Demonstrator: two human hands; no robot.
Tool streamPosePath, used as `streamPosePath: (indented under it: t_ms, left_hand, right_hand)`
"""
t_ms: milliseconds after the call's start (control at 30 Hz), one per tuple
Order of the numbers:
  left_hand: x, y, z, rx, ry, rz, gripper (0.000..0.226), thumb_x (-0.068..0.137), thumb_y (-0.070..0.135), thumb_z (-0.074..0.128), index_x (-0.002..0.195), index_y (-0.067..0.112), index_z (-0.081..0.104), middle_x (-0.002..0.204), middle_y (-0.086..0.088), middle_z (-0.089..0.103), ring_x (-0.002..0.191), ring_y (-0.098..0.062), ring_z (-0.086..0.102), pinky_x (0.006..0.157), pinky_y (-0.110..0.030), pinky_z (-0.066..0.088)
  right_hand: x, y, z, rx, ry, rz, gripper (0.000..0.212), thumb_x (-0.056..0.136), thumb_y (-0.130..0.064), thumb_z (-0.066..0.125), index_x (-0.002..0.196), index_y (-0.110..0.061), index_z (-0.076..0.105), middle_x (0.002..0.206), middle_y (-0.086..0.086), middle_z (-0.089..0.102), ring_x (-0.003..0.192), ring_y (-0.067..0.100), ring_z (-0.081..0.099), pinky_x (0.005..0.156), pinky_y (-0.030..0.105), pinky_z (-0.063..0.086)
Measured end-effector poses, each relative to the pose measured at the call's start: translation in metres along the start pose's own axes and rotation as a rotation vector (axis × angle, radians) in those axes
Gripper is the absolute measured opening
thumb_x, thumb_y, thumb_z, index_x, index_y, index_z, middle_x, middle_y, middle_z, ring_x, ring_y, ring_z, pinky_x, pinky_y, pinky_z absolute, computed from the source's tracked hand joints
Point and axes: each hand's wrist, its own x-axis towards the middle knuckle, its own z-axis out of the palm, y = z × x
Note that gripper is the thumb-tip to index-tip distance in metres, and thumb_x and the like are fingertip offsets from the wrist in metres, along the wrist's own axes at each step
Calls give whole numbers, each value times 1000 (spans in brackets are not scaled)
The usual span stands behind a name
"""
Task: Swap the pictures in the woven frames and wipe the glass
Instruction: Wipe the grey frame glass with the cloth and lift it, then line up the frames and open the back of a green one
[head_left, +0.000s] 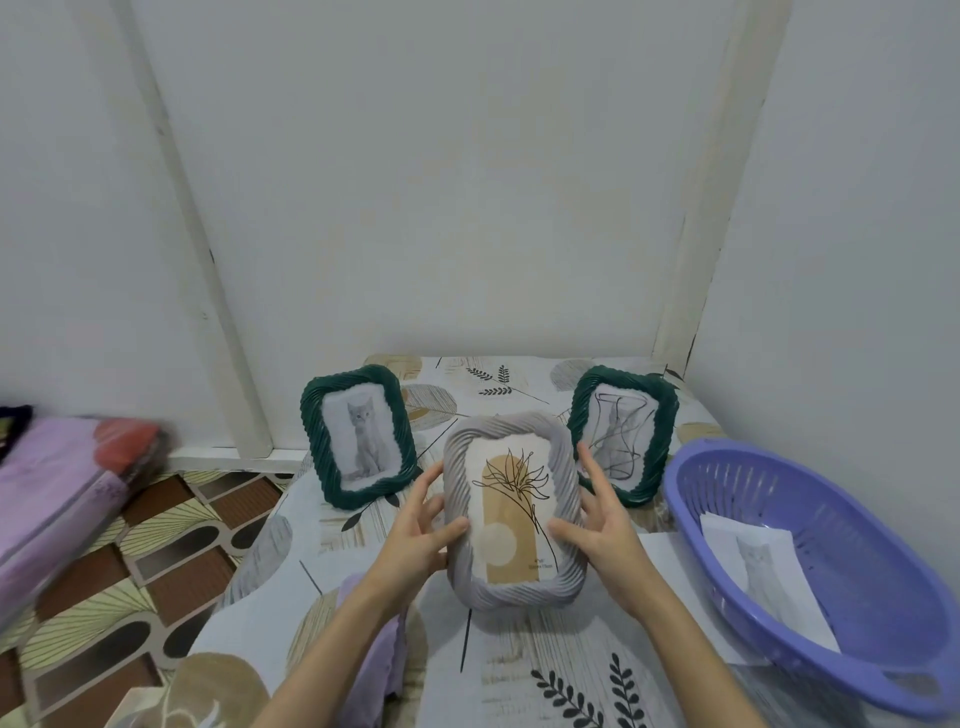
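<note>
Three woven frames show. Left of the grey frame (511, 512) stands a green frame (358, 434) with a cat picture; the left hand (415, 530) and right hand (597, 525) clasp the grey frame's sides, its plant print in place. Right of it stands another green frame (623, 434) holding a line sketch, then a basket (883, 691) with a loose cat print (769, 566). Swapping looks unfinished; a cloth (379, 654) lies below, wiping likely remains.

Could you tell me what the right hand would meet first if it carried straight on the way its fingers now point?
Probably the right-hand green frame: the right hand, holding the grey frame by its edge, points its fingers up and away toward it. Depth is unclear, so the gap between them cannot be judged.
</note>
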Motion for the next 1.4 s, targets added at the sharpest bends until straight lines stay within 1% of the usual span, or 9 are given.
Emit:
streamPosePath:
  t_ms: [100,200,500,667,767,933,1067,1267,1400]
  left_hand:
    - [19,1,-2,24,-6,9,66,85,-6,54,131,37,34,118,-1,62,103,-21,66,80,-48,56]
    - [48,3,-8,51,13,22,74,86,-7,53,136,41,27,122,2,61,102,-18,66,82,-49,55]
    - [145,0,-38,137,123,147,81,88,-8,49,129,58,25,135,-7,50,107,-20,63,89,-40,54]
    - [178,-10,-44,152,159,171,82,88,-10,46,132,55,23,139,-8,47,106,-15,62,78,-27,57]
    - [187,-16,-45,160,166,168,82,88,-10,46,139,48,18,141,-6,44,104,-10,60,73,-22,57]
    - [179,-23,-42,229,191,192,79,90,-2,49,136,51,12,123,3,49,92,4,63,73,-19,56]
    - [167,-38,-43,281,217,181,88,86,-8,50,134,55,12,139,2,38,106,-8,58,77,-20,56]
    - [143,-39,-30,368,220,177,89,85,-14,46,130,58,19,150,1,29,120,-20,52,86,-28,56]
    - [146,-39,-31,443,270,195,89,84,-14,48,137,49,15,149,1,27,133,-18,39,105,-35,42]
  right_hand:
    - [28,-4,-7,46,-13,21,91,79,10,60,134,-51,21,134,1,51,111,14,60,83,29,55]
    - [64,-2,-12,117,-26,51,95,78,12,58,133,-56,21,139,8,47,112,23,60,84,40,55]
    - [170,27,1,137,54,-23,93,72,15,56,120,-64,40,154,-1,21,138,30,27,97,52,47]
    - [203,42,3,192,96,-6,90,70,14,54,118,-61,44,146,9,39,125,34,45,94,57,46]
    - [210,47,0,221,117,22,89,76,20,48,117,-58,45,131,12,56,105,35,57,94,54,46]
    - [197,51,0,50,134,-2,91,80,14,55,135,-51,24,140,9,43,114,23,56,80,32,57]
    - [176,68,6,-150,178,-39,98,80,9,61,131,-58,11,132,2,47,113,17,58,95,40,50]
    - [143,65,8,-234,213,-22,89,82,10,57,130,-58,26,141,6,45,117,18,56,98,46,47]
    - [145,65,11,-285,180,10,89,82,11,56,137,-48,19,141,0,43,111,9,56,89,24,52]
